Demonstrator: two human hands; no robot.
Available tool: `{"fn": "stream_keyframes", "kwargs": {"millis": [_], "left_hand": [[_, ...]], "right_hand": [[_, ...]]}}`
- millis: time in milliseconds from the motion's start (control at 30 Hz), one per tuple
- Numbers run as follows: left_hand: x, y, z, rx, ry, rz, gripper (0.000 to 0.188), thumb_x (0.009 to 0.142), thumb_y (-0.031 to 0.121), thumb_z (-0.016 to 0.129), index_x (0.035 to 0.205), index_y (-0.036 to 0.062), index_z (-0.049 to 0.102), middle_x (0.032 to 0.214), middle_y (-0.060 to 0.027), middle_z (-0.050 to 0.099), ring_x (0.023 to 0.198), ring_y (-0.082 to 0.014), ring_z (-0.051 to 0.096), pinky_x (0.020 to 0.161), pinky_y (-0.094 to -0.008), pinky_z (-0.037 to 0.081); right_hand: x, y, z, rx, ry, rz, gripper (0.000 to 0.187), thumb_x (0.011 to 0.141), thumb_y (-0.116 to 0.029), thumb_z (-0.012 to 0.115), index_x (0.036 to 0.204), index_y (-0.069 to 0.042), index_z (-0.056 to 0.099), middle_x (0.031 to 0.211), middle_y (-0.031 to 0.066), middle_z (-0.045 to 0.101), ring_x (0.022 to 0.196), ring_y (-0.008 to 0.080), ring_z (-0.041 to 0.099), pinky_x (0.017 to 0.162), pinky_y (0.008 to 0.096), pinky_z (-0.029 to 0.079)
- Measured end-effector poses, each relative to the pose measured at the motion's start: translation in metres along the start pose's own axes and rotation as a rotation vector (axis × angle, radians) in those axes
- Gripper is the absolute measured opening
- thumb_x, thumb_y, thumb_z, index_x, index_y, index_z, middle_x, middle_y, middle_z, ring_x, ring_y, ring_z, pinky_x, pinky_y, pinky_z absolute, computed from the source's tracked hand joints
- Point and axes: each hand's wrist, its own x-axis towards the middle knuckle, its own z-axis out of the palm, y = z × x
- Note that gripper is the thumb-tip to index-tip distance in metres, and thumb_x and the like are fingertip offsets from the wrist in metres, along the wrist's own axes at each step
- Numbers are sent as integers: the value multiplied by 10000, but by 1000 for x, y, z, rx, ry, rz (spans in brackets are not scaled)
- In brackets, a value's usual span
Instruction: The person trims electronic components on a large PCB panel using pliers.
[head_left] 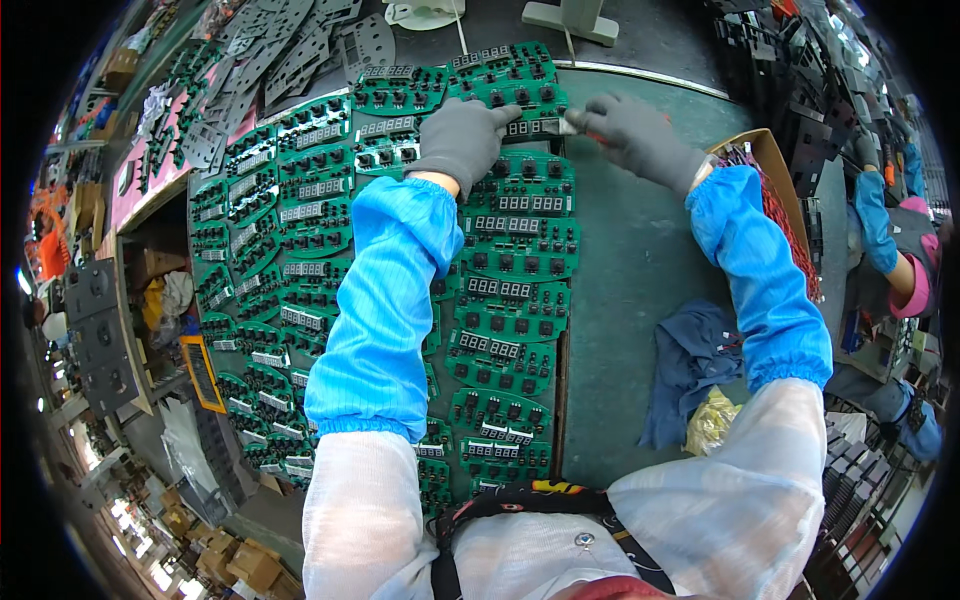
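Green benchtop: circuit board between left fingers, grip unclear, and right fingers pinching a pale-tipped object.

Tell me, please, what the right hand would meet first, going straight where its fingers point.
The right hand would probably meet the green circuit board between the hands, before the left hand; depth is unclear.

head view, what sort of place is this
Probably an electronics assembly workshop: rows of green circuit boards cover much of the bench, bundled red wires lie at the right, and a co-worker wears blue sleeves too.
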Motion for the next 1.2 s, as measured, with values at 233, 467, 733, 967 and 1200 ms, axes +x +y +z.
{"fn": "stream_keyframes", "kwargs": {"millis": [233,467,733,967,1200], "left_hand": [[-3,-4,5,-30,6,21,313,937,297,525,1232,373,597,930,-56,625,932,-273,586,781,-408,520],[-1,-3,3,-44,20,17,316,931,296,534,1231,372,598,933,-57,627,928,-268,582,772,-408,519],[-1,0,5,-31,17,-26,306,933,302,529,1220,376,608,938,-50,632,941,-262,582,778,-400,522],[-3,1,8,-92,60,9,288,915,270,550,1168,377,637,919,-41,637,940,-262,594,765,-394,533],[-1,-1,6,-131,9,3,300,916,260,549,1191,344,635,959,-51,644,948,-283,600,778,-391,525]], "right_hand": [[4,9,-7,-67,18,53,519,716,-56,680,1222,-131,588,1030,63,549,1046,269,515,862,393,453],[2,18,-8,-22,8,67,520,704,-51,674,1212,-130,595,1026,67,551,1053,269,516,878,399,452],[-1,-12,-12,-73,-57,164,460,739,-55,639,1193,-123,604,1023,76,555,1007,268,557,790,390,501],[-15,-34,-9,109,25,129,456,741,-81,652,1193,-113,602,1012,81,562,968,288,560,769,408,492],[-9,-85,-21,385,83,45,503,696,-1,644,1189,-99,616,1011,119,587,941,318,581,796,392,492]]}}
